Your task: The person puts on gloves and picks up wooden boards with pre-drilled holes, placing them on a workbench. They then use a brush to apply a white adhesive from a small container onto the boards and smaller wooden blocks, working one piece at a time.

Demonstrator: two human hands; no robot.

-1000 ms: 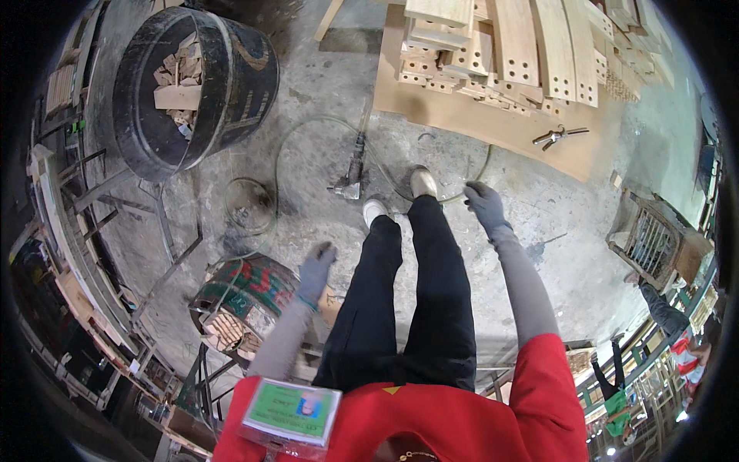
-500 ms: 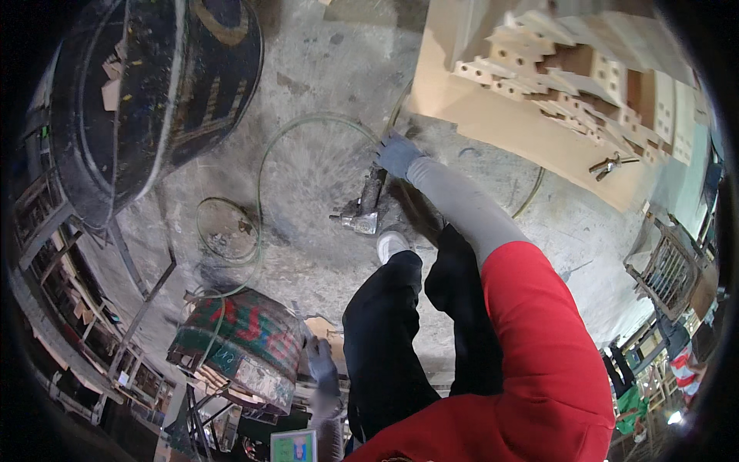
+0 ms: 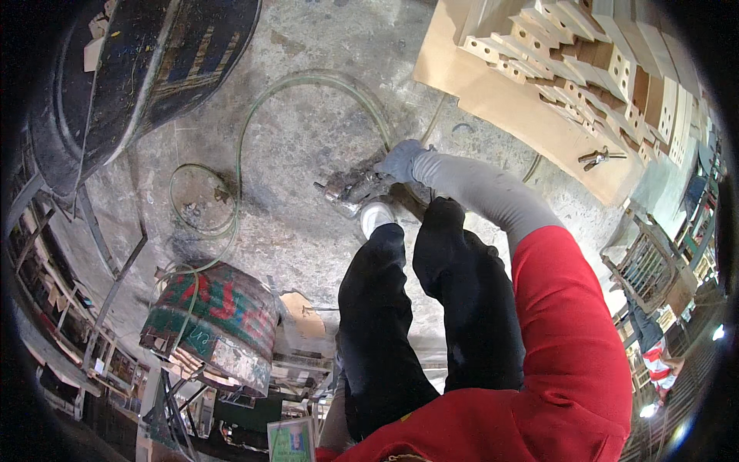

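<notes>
the head view looks straight down at a dusty grey floor [image 3: 308, 138]. the person bends far forward, in black trousers and a red top with grey sleeves.

the right hand [image 3: 402, 160] wears a grey glove and reaches down to the floor, just past a white shoe [image 3: 376, 217]. it is at the back end of a metal air tool [image 3: 350, 187] that lies flat on the floor. the glove looks closed around the tool's end, but the view is small and bent there, so i cannot tell for sure if it grips or only touches. the tool's other end points to the left.

a thin green hose [image 3: 308, 81] runs from the tool in a big loop over the floor, then curls into a small ring on the left and goes on down to the drum.

the left hand cannot be seen. only a bit of the left arm shows low down beside the trousers, near the bottom edge, so its grip cannot be told.

a red and green drum [image 3: 219, 312] stands low on the left, near the left leg. it has wood bits stacked at its bottom. a big black barrel [image 3: 154, 61] sits at the top left with wood scraps inside.

at the top right a flat wooden board [image 3: 500, 100] lies on the floor, with many wooden blocks [image 3: 600, 54] with holes piled on it. a small metal tool [image 3: 599, 158] rests at the board's near edge, well apart from the hand.

a wire crate [image 3: 647, 266] is at the right.
</notes>
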